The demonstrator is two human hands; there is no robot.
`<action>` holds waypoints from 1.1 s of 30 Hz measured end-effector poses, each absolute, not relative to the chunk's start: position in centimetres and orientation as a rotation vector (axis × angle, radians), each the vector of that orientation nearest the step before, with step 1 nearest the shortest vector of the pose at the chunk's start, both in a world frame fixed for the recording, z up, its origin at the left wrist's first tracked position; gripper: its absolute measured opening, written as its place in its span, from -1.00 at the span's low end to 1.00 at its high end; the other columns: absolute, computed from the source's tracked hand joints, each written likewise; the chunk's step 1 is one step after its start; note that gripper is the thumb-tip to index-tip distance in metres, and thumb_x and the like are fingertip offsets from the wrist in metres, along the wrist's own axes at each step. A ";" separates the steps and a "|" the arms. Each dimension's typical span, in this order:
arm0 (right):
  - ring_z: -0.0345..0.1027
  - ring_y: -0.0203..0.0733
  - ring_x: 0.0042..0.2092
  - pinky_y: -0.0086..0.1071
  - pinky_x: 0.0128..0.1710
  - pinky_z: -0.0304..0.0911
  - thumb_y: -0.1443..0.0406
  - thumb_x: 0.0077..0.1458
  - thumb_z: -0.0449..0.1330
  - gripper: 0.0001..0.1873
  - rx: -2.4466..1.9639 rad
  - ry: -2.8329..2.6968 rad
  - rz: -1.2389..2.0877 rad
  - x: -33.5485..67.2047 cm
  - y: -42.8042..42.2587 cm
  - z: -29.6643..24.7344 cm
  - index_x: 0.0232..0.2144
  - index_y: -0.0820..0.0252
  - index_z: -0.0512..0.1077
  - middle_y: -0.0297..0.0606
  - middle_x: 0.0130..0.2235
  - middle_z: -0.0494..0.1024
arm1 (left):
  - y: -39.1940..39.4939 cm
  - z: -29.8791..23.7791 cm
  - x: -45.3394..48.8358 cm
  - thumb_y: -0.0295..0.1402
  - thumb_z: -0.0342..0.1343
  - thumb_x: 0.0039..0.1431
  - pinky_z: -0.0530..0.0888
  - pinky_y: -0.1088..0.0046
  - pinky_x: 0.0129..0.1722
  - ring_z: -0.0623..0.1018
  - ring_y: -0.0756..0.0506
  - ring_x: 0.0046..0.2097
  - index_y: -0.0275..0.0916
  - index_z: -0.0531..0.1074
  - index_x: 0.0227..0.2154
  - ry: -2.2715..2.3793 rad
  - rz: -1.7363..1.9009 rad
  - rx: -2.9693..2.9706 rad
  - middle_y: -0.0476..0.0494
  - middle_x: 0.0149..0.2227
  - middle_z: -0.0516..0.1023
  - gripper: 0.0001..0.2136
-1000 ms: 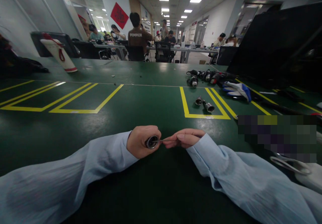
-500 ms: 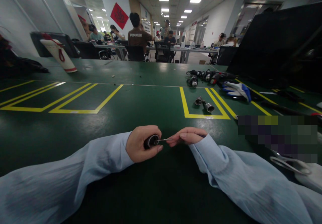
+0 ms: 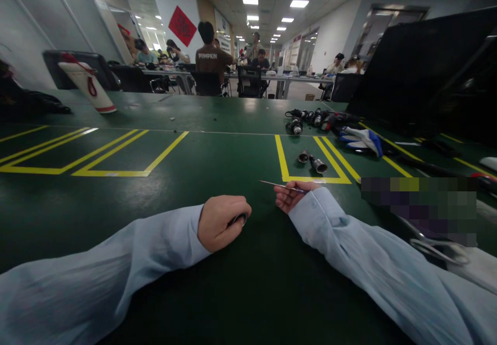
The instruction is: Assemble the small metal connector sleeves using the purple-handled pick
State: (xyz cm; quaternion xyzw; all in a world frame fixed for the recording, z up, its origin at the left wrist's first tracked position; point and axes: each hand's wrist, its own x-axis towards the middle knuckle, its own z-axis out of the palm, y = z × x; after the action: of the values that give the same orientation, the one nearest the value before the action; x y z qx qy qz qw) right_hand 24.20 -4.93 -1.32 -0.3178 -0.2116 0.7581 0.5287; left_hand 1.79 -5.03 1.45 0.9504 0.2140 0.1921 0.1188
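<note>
My left hand [image 3: 219,222] rests on the green table [image 3: 217,153], fingers curled round a small dark metal cylinder [image 3: 237,219] that is mostly hidden in the fist. My right hand [image 3: 289,195] lies a little to the right and farther away, its fingers pinched on a thin metal tool [image 3: 281,185] whose tip points left and stands clear of the cylinder. Both arms wear light blue sleeves.
Two small metal cylinders [image 3: 312,161] lie inside a yellow-lined box. Behind them sit dark connectors [image 3: 306,119] and a blue-white glove [image 3: 361,139]. Black panels [image 3: 423,71] stand at the right, scissors [image 3: 430,241] near my right sleeve, a white bottle [image 3: 87,85] far left. People sit at distant desks.
My right hand has drawn the thin tool out of the cylinder and moved up and away. My left hand has closed more tightly over the cylinder and dropped slightly.
</note>
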 end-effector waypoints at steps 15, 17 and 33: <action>0.42 -0.17 -0.38 -0.22 -0.24 0.27 0.35 0.02 0.00 -0.75 -0.737 -0.654 1.657 26.2 -3.6 -1.2 -0.59 0.17 0.42 -0.23 -0.43 0.57 | -5.9 2.3 9.5 -0.33 0.03 -0.02 0.29 0.33 -0.52 0.41 -0.12 -0.47 -0.30 0.38 -0.46 0.397 0.157 3.439 -0.18 -0.45 0.45 -0.87; 0.42 -0.17 -0.38 -0.22 -0.23 0.26 0.36 0.02 0.00 -0.76 -0.742 -0.668 1.645 26.4 -3.5 -1.1 -0.58 0.18 0.42 -0.23 -0.43 0.57 | -5.8 2.5 9.6 -0.32 0.02 0.00 0.27 0.33 -0.54 0.41 -0.12 -0.47 -0.31 0.39 -0.46 0.335 0.142 3.466 -0.19 -0.45 0.45 -0.85; 0.41 -0.18 -0.46 -0.22 -0.30 0.29 0.39 -0.02 0.01 -0.76 -0.835 -0.727 1.651 26.2 -2.7 -1.3 -0.63 0.17 0.38 -0.25 -0.51 0.57 | -12.4 2.1 8.5 -0.33 0.06 0.01 0.10 0.36 -0.67 0.30 -0.06 -0.57 -0.27 0.38 -0.54 -0.128 0.291 3.270 -0.08 -0.59 0.33 -0.87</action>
State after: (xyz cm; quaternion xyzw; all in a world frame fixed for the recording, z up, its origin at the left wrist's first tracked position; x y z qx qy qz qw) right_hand 26.17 -2.69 -1.34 -0.3522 -0.3066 0.6962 0.5452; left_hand 8.46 -12.37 2.09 0.9927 -0.0388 0.0884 -0.0720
